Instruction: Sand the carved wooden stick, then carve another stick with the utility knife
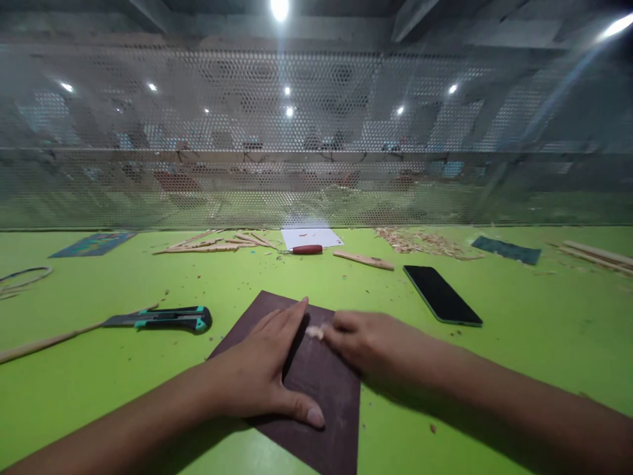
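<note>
Left hand [264, 364] rests spread on a brown sheet [339, 432]; thumb wide. Right hand [363, 340], at the sheet's right edge, pinches a pale piece [314, 332]

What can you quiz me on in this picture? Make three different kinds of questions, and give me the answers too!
1. Pick one: the right hand has its fingertips on
A) the white paper
B) a small pale piece
C) the red-handled tool
2. True or false: the left hand grips the utility knife.
3. What thing with a black screen lies on the green table, to the right of the dark sheet?

Key:
1. B.
2. False: the left hand lies spread on the dark sheet.
3. The phone.
</note>
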`<state>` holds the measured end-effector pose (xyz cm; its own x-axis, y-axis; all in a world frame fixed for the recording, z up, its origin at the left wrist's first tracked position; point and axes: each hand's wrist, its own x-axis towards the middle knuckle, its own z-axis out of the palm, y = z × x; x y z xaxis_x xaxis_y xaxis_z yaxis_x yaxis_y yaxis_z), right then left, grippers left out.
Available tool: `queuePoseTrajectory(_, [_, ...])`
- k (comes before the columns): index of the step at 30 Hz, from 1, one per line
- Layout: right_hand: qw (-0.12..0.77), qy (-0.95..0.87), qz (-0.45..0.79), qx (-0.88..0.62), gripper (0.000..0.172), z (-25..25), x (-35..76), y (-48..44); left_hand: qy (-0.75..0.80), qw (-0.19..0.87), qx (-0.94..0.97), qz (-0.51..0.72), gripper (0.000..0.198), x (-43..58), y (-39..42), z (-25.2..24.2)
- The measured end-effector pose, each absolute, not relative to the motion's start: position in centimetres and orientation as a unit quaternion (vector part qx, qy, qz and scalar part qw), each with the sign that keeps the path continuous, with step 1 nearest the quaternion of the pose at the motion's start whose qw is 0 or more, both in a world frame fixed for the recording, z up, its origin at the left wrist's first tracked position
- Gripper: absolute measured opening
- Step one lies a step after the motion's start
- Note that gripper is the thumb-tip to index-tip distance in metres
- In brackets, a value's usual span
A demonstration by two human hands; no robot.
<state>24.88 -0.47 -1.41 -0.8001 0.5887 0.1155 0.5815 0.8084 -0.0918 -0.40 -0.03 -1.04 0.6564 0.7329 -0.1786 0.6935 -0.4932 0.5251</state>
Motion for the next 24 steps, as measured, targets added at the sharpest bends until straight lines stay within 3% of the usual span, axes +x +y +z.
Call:
queuePoseTrajectory(3, [0.07, -0.965, 0.039, -0.251, 0.019, -1.7, 24.8, -0.6, 0.409, 0.287, 0.865, 0.031, 0.146, -0.4, 0.0, -1.1])
queuePoseTrajectory(11, [0.098, -0.917, -0.026, -0.386, 0.029, -1.5, 27.0, 2.6, 0.411, 0.281, 0.866, 0.037, 0.146, -0.3, 0.0, -1.1])
queuePoseTrajectory(14, [0.124, -0.914, 0.006, -0.385, 0.038, -1.5, 26.9, 2.0, 0.406, 0.285, 0.868, 0.04, 0.145, -0.3, -0.1, -0.9])
queuePoseTrajectory(20, [0.232, -0.903, 0.143, -0.331, 0.028, -1.4, 26.8, 1.4, 0.404, 0.28, 0.87, 0.042, 0.143, -0.3, -0.2, -1.0])
queuePoseTrajectory(24, [0.237, -0.894, 0.189, -0.331, 0.028, -1.3, 26.9, 1.5, 0.402, 0.28, 0.871, 0.043, 0.143, -0.3, -0.2, -0.9])
